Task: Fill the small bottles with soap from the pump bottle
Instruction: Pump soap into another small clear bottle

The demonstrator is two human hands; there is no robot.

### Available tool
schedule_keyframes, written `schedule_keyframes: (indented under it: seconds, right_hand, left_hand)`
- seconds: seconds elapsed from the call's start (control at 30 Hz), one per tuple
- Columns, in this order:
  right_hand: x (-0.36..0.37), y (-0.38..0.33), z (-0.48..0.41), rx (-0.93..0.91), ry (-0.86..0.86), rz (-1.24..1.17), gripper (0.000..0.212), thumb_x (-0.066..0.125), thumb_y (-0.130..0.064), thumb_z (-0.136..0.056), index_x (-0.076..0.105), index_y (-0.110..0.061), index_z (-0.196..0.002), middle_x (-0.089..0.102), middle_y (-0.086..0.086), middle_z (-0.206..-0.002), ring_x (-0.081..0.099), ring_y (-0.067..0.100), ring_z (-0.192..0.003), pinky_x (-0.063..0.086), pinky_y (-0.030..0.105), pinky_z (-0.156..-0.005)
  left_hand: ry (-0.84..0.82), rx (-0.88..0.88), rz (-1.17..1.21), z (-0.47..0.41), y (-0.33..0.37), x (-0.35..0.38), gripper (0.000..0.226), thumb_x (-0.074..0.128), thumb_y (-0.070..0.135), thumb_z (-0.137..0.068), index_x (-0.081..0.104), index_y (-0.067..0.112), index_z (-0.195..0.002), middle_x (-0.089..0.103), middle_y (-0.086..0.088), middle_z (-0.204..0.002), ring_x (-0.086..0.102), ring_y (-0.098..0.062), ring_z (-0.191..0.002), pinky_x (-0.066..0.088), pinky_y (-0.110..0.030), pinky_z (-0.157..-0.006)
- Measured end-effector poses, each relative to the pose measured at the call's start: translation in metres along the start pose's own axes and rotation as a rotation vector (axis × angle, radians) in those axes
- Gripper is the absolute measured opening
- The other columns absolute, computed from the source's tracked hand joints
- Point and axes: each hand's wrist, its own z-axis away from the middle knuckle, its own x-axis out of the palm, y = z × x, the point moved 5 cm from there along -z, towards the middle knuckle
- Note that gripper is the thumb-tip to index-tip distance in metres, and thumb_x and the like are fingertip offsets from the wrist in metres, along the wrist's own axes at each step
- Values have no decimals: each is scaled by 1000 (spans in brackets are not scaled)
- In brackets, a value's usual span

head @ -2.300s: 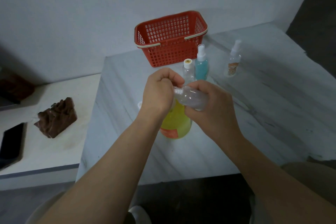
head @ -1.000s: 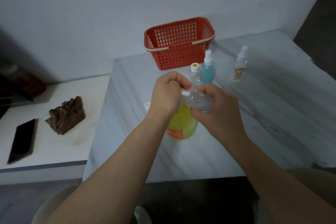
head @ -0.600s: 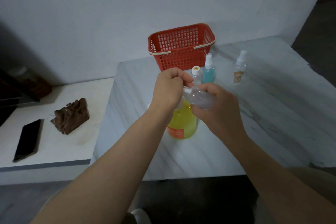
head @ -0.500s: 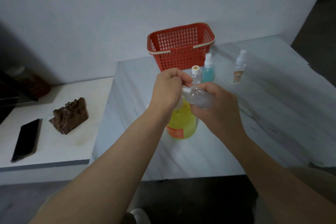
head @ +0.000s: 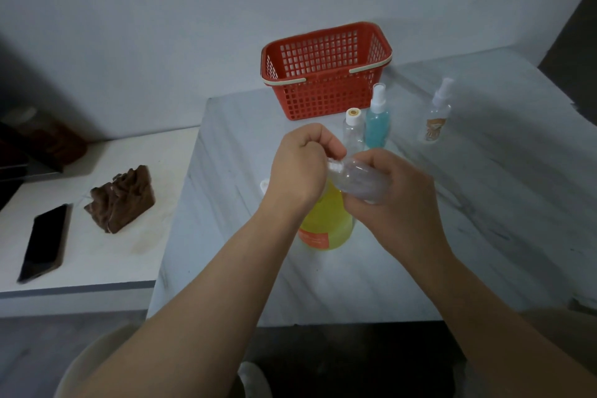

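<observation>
No writing can be read anywhere. The yellow pump bottle [head: 326, 223] carries an orange label [head: 314, 238] low on its front, its print too blurred to make out. The clear spray bottle [head: 436, 116] at the far right has a tan-orange label, equally illegible.

The small clear bottle [head: 357, 181] is held in the air above the pump bottle. It is tipped almost flat, with its white neck end pointing toward the left hand [head: 297, 168]. The right hand [head: 399, 203] wraps the bottle's body, its fingers [head: 381, 161] curled over the top and the thumb underneath. The left hand's fingers [head: 324, 144] are curled tight and close on the white neck end. Most of the pump bottle's top is hidden behind both hands.

Beyond them on the marbled tabletop [head: 484, 220] stand a capped clear bottle [head: 352, 131] and a blue spray bottle [head: 376, 123], just beside each other. Both stand in front of a red basket [head: 326, 74]. On the lower white surface at left lie a dark phone [head: 43, 241] and a brown lump [head: 121, 200].
</observation>
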Motion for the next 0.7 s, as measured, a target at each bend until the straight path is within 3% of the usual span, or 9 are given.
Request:
schedule_keyframes:
  seconds: [0.13,0.27,0.43,0.7]
  right_hand:
    - [0,-1,0,0,3,7,29,73,-11,-64,59,-33,-77,61,-9,-67,56,10,-66,40,17,-56]
    - [-3,-3,1,6,0,29,24,72,-10,-63,64,-26,-80,63,-6,-69,58,13,-66,43,27,-58]
    - [-5,-6,0,-8,38,38,24,74,-11,-63,66,-24,-82,61,-7,-66,55,11,-66,39,16,-57]
    - [-5,-8,0,-16,54,37,23,73,-10,-62,66,-23,-81,61,-7,-64,54,12,-64,40,20,-57]
  left_hand:
    - [8,-6,8,0,1,-1,37,31,-11,-71,58,11,-60,57,-4,-62,49,-15,-61,36,-24,-52]
    - [25,-15,6,3,2,-1,36,31,-9,-73,59,11,-61,58,-4,-63,50,-15,-61,35,-25,-51]
    - [-4,-19,18,4,8,-3,37,33,-8,-75,61,12,-63,59,-3,-64,51,-14,-60,37,-23,-51]
    - [-31,5,17,3,10,-4,36,33,-10,-75,62,10,-66,60,-5,-65,51,-15,-62,39,-24,-53]
